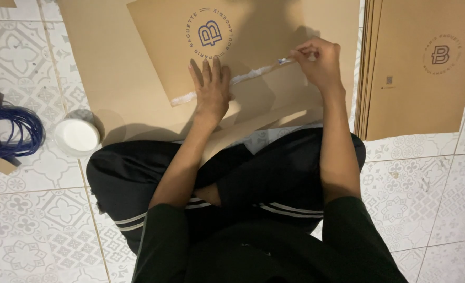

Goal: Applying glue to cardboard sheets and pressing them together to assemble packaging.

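We pin the brown paper sheet (253,47) on the floor with left hand (210,86) spread flat, right hand (319,63) pinching the glue brush (287,60); slip risks smearing the white glue line (243,78).
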